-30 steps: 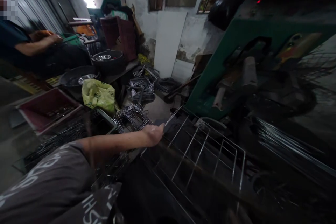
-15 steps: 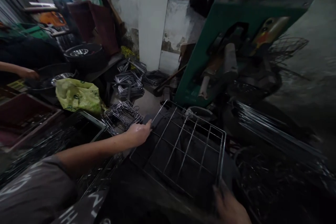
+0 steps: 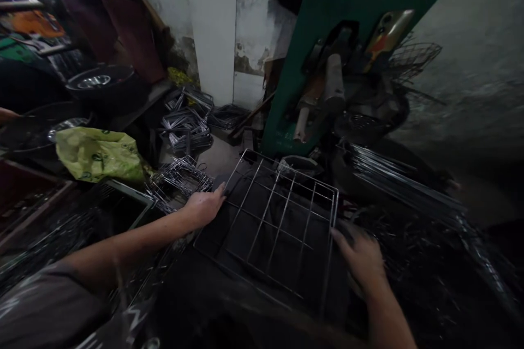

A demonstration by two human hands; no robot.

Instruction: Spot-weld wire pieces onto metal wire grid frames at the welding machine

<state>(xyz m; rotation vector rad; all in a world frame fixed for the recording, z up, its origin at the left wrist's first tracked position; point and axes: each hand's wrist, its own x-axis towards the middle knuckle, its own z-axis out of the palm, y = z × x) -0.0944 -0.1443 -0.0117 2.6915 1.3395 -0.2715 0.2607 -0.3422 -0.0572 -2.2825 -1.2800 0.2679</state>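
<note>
The wire rack (image 3: 282, 223) looks light and stiff: thin bright metal rods welded into an open grid inside a heavier rim, so it should lift as one rigid piece without sagging. The bare rods are probably smooth and a little slippery, and the thin inner wires would likely bend sooner than the rim, so the rim at two opposite sides is the sound place to take hold.

That is where the hands are. The left hand (image 3: 203, 207) rests on the rack's left edge, fingers laid along the rim; whether its grip is closed round the wire I cannot tell. The right hand (image 3: 362, 259) sits at the rack's right edge, fingers curled toward the rim, and again the closure is hidden in blur and shadow.

The rack lies nearly flat on a dark surface (image 3: 245, 234). Beyond the rack stands a green machine (image 3: 305, 60); to the rack's left lie loose wire frames (image 3: 182, 174) and, farther left, a yellow plastic bag (image 3: 98, 154). To the rack's right lies a bundle of long rods (image 3: 393, 174).
</note>
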